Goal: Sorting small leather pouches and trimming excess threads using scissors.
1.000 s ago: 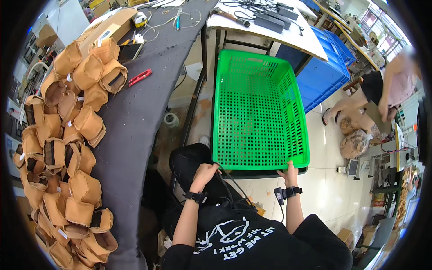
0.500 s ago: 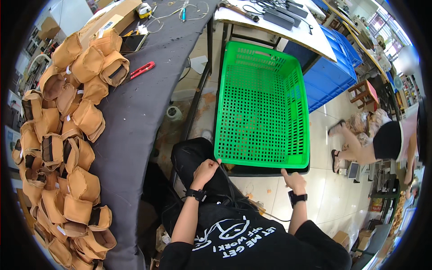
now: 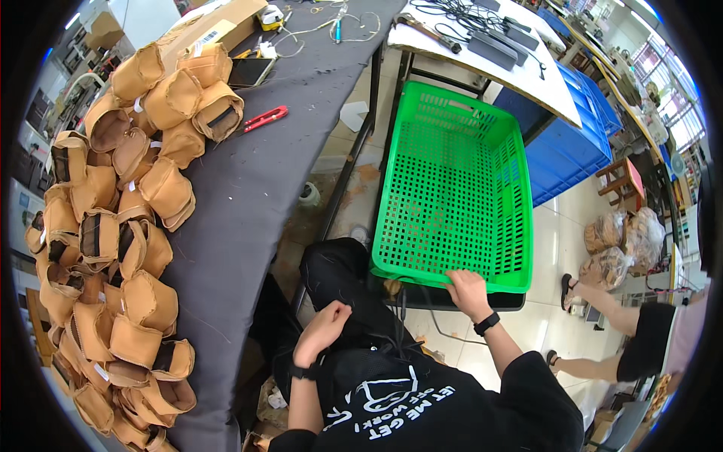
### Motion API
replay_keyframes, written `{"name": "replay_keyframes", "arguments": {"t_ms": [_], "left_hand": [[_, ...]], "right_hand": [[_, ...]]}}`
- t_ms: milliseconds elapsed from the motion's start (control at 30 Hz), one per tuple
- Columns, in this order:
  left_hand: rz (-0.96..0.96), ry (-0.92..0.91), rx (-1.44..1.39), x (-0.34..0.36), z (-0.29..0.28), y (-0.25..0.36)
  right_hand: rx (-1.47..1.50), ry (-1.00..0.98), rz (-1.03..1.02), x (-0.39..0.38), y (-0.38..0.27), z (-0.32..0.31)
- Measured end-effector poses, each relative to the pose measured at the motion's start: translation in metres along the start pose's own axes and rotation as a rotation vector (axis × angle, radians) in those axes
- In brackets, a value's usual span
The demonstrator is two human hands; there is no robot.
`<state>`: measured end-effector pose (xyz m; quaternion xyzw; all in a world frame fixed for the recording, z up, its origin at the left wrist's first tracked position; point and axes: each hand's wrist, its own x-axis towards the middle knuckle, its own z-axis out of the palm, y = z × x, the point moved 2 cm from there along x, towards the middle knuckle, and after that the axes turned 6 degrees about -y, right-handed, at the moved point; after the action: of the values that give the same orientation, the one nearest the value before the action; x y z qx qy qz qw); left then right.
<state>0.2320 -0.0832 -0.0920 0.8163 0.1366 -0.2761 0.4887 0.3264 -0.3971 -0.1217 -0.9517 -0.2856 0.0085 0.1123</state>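
A green perforated plastic basket [image 3: 452, 188] rests on a dark base in front of me. My right hand [image 3: 467, 292] is closed on its near rim. My left hand [image 3: 324, 328] is over my lap, off the basket, its fingers curled; whatever it may hold is hidden. To my left, a grey cloth-covered table [image 3: 233, 218] bears many tan pouches [image 3: 120, 241], a red-handled tool [image 3: 263, 118] and a cardboard box [image 3: 203, 34].
A white-topped table [image 3: 474, 45] with black cables and dark bricks stands beyond the basket, over blue crates [image 3: 565, 151]. At right are a stool [image 3: 625, 181], bagged material [image 3: 633, 241] and a person's legs [image 3: 595, 324] on the tiled floor.
My left hand has left the basket rim and moved down toward me. My right hand, briefly lower, is back on the rim, farther left. The other person has moved nearer.
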Motion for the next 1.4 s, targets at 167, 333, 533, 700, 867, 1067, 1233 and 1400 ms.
{"name": "replay_keyframes", "arguments": {"t_ms": [167,333,533,700,867,1067,1233,1400], "left_hand": [[0.151,0.234,-0.185,-0.067,-0.034,0.039],[0.263,0.790,-0.098,-0.115,-0.058,0.064],[0.448,1.120,-0.104,-0.135,-0.054,0.046],[0.400,1.328,0.125,-0.145,-0.065,0.052],[0.319,1.335,0.005,-0.133,-0.079,0.050],[0.218,1.355,0.284,-0.100,-0.086,0.070],[0.133,1.447,0.722,-0.082,-0.084,0.069],[-0.016,1.509,0.785,-0.078,-0.086,0.091]], "right_hand": [[0.066,0.191,-0.047,0.057,0.004,-0.062],[-0.006,0.144,-0.022,0.135,0.041,-0.087],[-0.105,0.088,0.109,0.204,0.106,-0.059],[-0.208,0.090,0.260,0.245,0.138,-0.040],[-0.183,0.019,0.301,0.288,0.166,-0.057],[-0.247,-0.149,0.319,0.327,0.197,-0.062],[-0.218,-0.215,0.354,0.354,0.249,-0.035],[-0.217,-0.293,0.388,0.367,0.266,-0.024]]}}
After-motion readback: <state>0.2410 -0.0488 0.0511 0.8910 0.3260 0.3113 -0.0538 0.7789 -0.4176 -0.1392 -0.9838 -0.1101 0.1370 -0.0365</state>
